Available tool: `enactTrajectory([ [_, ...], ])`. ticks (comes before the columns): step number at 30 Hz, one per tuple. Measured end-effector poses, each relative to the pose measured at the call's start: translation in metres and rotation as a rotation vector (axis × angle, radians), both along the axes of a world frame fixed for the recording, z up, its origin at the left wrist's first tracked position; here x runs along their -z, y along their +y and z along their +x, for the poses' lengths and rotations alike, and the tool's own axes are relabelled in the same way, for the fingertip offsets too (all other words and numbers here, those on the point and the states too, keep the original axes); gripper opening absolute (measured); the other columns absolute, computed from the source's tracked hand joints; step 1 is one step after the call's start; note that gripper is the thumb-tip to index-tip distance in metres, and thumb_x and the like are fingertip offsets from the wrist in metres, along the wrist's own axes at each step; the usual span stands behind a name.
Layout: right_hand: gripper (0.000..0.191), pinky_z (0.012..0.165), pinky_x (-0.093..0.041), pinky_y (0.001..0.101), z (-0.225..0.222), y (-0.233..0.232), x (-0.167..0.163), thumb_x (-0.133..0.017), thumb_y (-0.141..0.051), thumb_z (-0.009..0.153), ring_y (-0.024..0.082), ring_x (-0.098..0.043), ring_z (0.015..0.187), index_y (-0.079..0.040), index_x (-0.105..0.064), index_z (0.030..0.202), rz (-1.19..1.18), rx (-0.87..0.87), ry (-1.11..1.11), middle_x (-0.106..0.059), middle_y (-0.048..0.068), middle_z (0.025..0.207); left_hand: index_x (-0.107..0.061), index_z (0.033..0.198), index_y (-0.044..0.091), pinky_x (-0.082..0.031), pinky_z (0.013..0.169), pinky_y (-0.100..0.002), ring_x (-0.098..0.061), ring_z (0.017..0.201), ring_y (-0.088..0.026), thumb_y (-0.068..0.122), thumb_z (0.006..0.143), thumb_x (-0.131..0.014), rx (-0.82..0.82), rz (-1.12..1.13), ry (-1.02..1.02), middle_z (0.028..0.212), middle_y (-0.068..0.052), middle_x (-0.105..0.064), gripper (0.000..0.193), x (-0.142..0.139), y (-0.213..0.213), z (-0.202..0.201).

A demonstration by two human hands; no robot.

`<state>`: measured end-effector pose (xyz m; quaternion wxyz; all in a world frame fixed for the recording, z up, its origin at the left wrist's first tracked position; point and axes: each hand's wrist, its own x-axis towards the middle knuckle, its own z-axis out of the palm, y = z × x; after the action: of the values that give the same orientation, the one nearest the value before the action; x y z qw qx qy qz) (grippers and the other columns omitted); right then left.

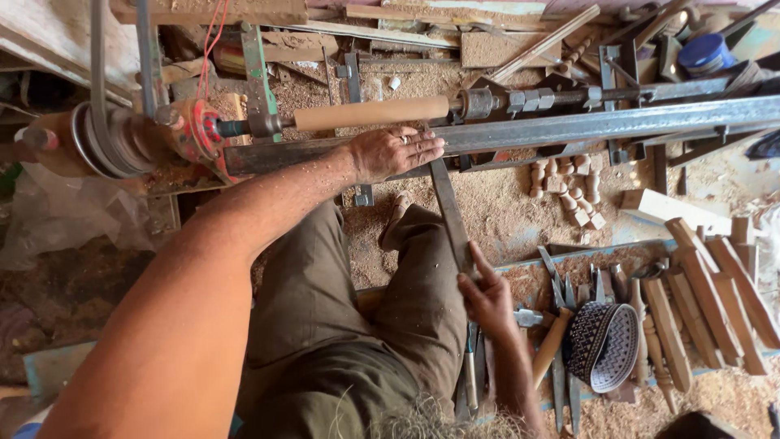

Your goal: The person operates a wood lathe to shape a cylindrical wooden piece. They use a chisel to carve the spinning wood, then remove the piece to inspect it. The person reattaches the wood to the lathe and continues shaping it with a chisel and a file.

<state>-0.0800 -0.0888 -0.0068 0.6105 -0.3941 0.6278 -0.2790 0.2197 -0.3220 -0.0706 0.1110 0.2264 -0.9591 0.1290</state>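
At the far left of the lathe bed (569,130) sat the belt pulley (101,138) and red headstock (195,134). Just right of the headstock, the pale wooden cylinder (372,113) was mounted between the drive spindle and the tailstock centre (479,103), lying just above the bed. Its long axis ran parallel to the bed, left to right across the view, one end pointing at the headstock and the other at the tailstock.

The left hand (394,152) lay against the bed directly below the cylinder, palm down, fingers stretched flat and pinning the tip of a long flat steel chisel (451,215) there. The chisel ran from the bed back toward the person's lap, where the right hand (487,297) was closed around its lower part. Right of that hand, farther from the bed, lay a tray of chisels (569,293), a patterned cap (603,345) and square wooden blanks (707,293). Small turned pieces (569,187) lay in the sawdust below the bed.

The risk I judged: the left fingers lay close to the cylinder, so a slipping tip or a sudden catch could jerk the chisel and pull them into the work.
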Motion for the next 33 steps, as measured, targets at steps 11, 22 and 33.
enactTrajectory([
  [11, 0.071, 0.037, -0.034, 0.0243, 0.006, 0.003, 0.002, -0.065, -0.009, 0.095, 0.005, -0.042, 0.042, -0.025, -0.038, 0.159, -0.002, 0.033, -0.077, -0.052, -0.004, 0.056, -0.044, 0.155, 0.016, -0.034, 0.122, -0.032, -0.057, 0.136, -0.012, 0.004, 0.103, -0.047, -0.010, -0.006, 0.035, 0.156, 0.002, -0.054, 0.054, -0.007, -0.004, -0.005],
  [22, 0.073, 0.036, -0.031, 0.0225, 0.065, 0.023, 0.014, -0.065, -0.004, 0.095, 0.003, -0.039, 0.040, -0.018, -0.037, 0.160, -0.071, 0.247, -0.173, -0.048, -0.006, 0.053, -0.037, 0.158, 0.018, -0.017, 0.130, -0.040, -0.054, 0.137, -0.011, -0.007, 0.099, -0.049, -0.030, 0.014, -0.064, 0.159, 0.003, -0.049, 0.066, -0.002, -0.011, -0.011],
  [33, 0.073, 0.038, -0.037, 0.0215, 0.109, 0.031, 0.019, -0.064, -0.002, 0.095, 0.003, -0.046, 0.046, -0.019, -0.036, 0.161, -0.135, 0.380, -0.202, -0.059, -0.006, 0.066, -0.034, 0.159, 0.015, -0.019, 0.129, -0.036, -0.045, 0.145, -0.014, -0.005, 0.096, -0.049, -0.044, 0.027, -0.062, 0.162, 0.001, -0.043, 0.067, -0.009, -0.014, -0.024],
])
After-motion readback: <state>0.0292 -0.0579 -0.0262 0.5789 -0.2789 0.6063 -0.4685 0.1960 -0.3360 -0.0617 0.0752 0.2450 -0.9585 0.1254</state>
